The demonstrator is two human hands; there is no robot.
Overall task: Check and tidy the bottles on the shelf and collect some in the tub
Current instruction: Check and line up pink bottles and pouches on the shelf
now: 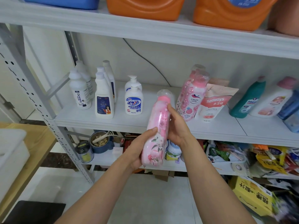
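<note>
Pink floral bottle (156,135), left hand (137,149) and right hand (177,126) fingers (169,108) curled round it, UYAJOY bottle (193,101), seaways pouch (213,104)

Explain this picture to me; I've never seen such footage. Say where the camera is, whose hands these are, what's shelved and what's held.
No machine: a person wears one wide-angle camera on the head, looking down at their bare hands. The left hand grips the lower part of a pink flowered bottle; the right hand holds it nearer the cap, in front of the middle shelf. On that shelf stand white bottles, a pump bottle, pink bottles, a Seaways pouch and a green bottle. A white tub sits at the left.
</note>
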